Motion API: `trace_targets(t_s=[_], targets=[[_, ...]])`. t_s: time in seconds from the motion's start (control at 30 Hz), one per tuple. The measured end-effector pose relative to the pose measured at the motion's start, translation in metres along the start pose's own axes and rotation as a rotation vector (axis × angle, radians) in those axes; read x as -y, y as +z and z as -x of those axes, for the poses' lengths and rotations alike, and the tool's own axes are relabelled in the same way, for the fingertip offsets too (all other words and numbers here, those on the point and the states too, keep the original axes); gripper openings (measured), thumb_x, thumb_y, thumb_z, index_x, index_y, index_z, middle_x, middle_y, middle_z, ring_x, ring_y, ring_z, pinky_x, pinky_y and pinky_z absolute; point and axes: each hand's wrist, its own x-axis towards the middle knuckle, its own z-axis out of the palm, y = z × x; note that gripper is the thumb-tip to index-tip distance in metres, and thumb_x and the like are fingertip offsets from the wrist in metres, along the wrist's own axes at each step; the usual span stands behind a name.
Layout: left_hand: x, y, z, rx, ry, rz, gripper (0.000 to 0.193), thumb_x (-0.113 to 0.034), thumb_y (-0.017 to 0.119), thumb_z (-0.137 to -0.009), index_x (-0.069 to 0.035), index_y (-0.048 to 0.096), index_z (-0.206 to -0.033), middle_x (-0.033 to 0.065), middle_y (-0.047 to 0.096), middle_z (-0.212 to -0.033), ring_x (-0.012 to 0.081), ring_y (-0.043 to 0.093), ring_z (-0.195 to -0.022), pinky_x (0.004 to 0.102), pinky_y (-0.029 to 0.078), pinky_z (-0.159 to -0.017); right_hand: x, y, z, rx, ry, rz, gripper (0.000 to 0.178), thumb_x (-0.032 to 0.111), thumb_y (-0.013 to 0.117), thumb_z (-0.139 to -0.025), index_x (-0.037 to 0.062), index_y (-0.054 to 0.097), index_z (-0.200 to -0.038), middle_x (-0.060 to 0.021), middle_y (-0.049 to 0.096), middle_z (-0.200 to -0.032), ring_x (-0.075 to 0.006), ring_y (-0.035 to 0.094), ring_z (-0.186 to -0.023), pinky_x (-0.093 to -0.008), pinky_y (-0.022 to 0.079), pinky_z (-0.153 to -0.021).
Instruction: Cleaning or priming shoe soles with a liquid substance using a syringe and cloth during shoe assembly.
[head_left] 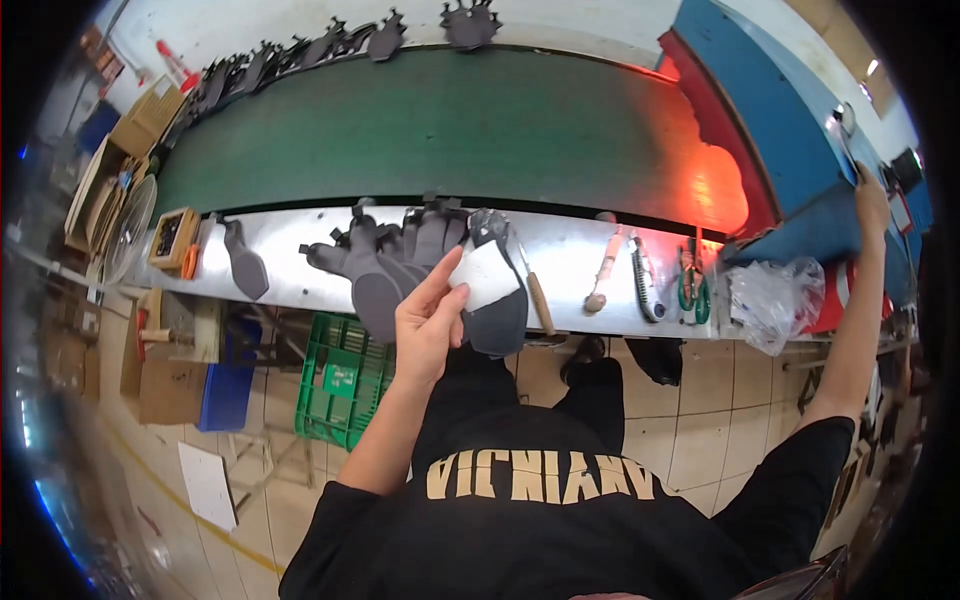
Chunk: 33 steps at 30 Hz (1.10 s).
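My left hand (428,325) is closed on a dark shoe sole (498,328) near the front edge of the metal bench, the thumb resting by a white patch (487,278) that covers the sole's middle. A shiny grey part shows at its far end. Just left of it lies a bunch of dark strapped sandal pieces (375,285). Far to the right, my outstretched right hand (872,205) is closed at the blue housing (790,130), around what looks like a thin metal-coloured piece (845,145); its exact kind is unclear.
Behind the metal bench (290,235) runs a green conveyor belt (420,120), glowing red at its right end. On the bench lie a hammer (604,265), a utility knife (646,280), green-handled scissors (692,285) and a single sole (243,262). A green crate (340,385) stands below.
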Motion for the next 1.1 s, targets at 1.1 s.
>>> trace_targets(t_s=[1.1], targets=[[0.058, 0.036, -0.067, 0.002, 0.105, -0.225, 0.048, 0.001, 0.068, -0.085, 0.005, 0.054, -0.131, 0.0093, 0.066, -0.105, 0.0116, 0.063, -0.093, 0.0244, 0.051, -0.081, 0.305, -0.078, 0.4, 0.556, -0.164, -1.26, 0.057, 0.009, 0.063, -0.08, 0.0094, 0.051, -0.135, -0.0104, 0.057, -0.098, -0.0201, 0.056, -0.065, -0.0331, 0.048, -0.063]])
